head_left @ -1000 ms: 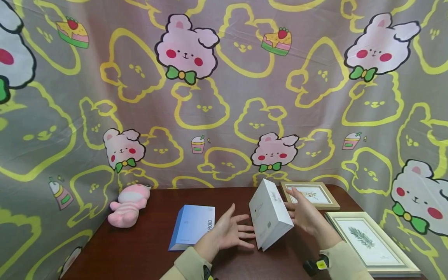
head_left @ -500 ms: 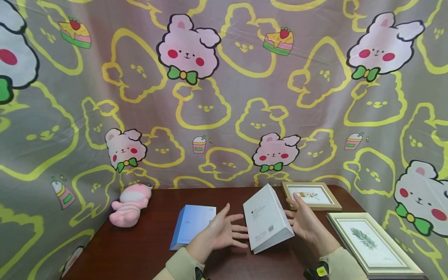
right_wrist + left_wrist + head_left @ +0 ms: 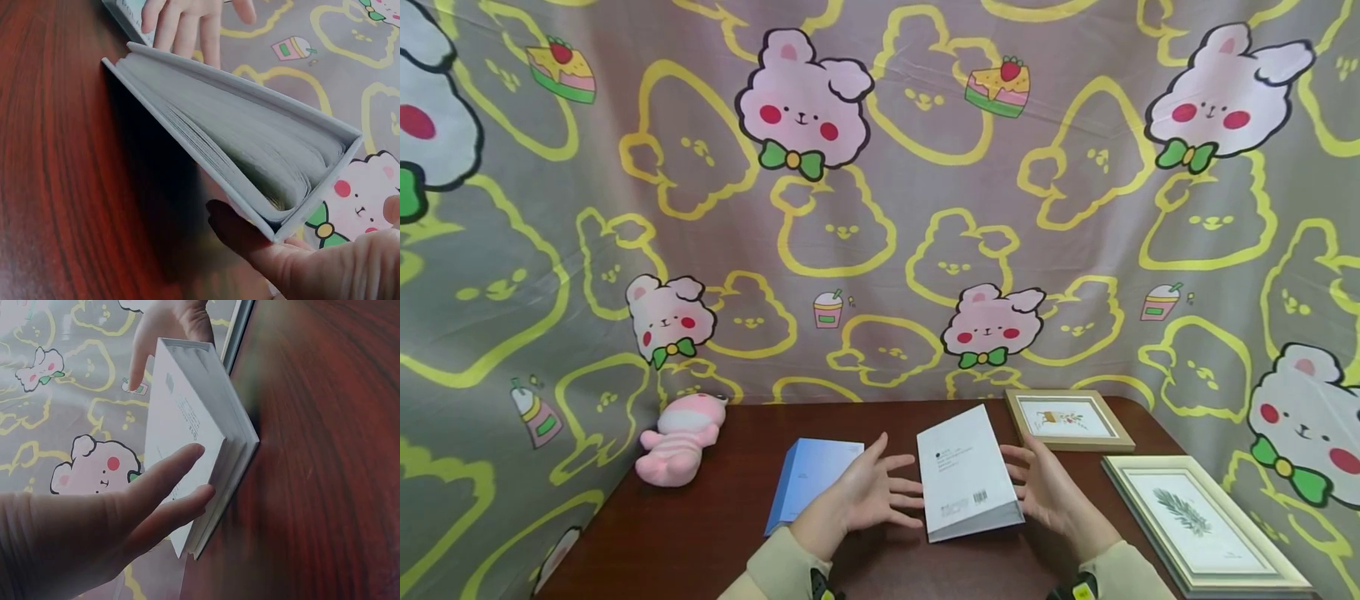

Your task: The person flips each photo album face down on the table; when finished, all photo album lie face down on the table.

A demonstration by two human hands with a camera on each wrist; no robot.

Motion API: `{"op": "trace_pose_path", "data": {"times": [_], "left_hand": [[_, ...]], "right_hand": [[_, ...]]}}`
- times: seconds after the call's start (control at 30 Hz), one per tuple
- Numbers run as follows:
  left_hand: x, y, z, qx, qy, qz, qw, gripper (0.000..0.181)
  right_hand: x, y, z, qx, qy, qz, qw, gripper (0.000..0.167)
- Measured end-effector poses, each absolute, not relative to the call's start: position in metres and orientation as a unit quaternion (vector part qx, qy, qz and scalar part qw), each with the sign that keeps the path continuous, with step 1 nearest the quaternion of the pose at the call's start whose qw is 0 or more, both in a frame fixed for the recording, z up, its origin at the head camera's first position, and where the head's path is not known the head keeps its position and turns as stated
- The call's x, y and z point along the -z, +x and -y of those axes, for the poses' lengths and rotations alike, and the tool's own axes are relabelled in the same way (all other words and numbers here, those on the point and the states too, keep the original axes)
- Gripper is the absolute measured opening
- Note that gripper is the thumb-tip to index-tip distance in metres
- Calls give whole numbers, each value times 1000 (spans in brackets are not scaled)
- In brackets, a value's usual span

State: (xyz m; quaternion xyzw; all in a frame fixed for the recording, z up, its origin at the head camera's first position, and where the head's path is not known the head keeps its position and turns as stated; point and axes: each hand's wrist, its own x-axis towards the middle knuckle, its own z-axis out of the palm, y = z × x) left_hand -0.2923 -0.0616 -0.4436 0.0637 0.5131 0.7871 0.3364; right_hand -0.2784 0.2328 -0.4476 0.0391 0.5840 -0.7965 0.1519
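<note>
A white book leans at a tilt between both hands in the head view, its printed cover with a barcode facing the camera. The left hand has its fingers spread, tips at the book's left edge; in the left wrist view, two fingers of this hand lie against or just before the book. At the book's right edge is the right hand, fingers extended. The right wrist view shows a finger of the right hand touching the spine corner of the book, its pages slightly fanned.
A blue book lies left of centre, partly behind the left hand. At the table's left is a pink plush toy. Two framed pictures lie at the right, a smaller one behind a larger one. A patterned curtain hangs behind.
The white book has turned, so its printed cover faces the camera more fully and its spine is hidden. The left hand has shifted slightly left; the right hand has moved slightly lower.
</note>
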Motion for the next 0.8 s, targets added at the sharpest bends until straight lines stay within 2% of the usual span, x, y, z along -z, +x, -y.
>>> {"op": "trace_pose_path", "data": {"times": [0.43, 0.8], "left_hand": [[441, -293, 61, -778, 62, -526, 337, 101], [438, -293, 60, -773, 56, -535, 335, 101]], "right_hand": [[456, -280, -233, 762, 64, -628, 144, 98], [457, -281, -233, 745, 57, -651, 131, 99]]}}
